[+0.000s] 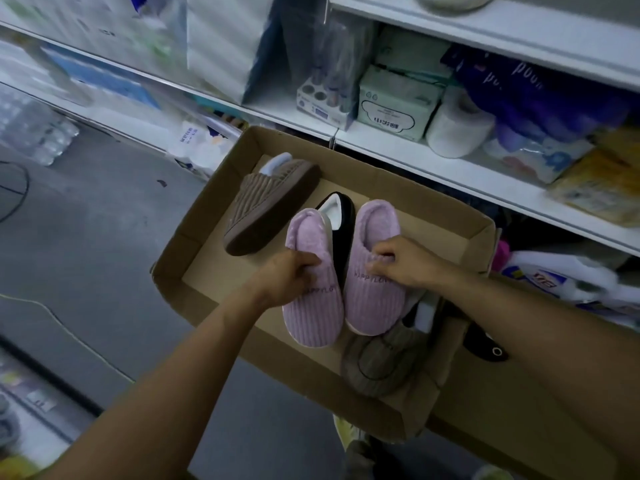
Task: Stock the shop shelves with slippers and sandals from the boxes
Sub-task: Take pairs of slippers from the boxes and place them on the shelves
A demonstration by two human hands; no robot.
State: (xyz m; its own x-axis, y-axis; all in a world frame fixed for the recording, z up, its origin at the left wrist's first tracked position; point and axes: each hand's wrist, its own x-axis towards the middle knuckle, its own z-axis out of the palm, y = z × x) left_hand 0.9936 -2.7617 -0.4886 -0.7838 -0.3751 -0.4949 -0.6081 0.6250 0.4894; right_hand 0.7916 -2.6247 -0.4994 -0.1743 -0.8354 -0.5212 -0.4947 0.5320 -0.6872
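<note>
Two lilac corduroy slippers sit side by side over an open cardboard box [194, 233]. My left hand [289, 277] grips the left lilac slipper [311, 306] at its opening. My right hand [398, 261] pinches the upper of the right lilac slipper [372, 292]. Between them shows a black slipper [341, 230] with white lining. A brown ribbed slipper [268, 206] lies on its side at the box's far left. A grey slipper [377, 362] lies at the box's near right corner.
White shop shelves [415, 161] run behind the box, holding tissue packs, a toilet roll [457, 126] and purple bags. A pale slipper [450, 1] stands on the top shelf. Grey floor lies to the left, with bottled water packs [31, 129]. Detergent bottles [554, 275] stand at right.
</note>
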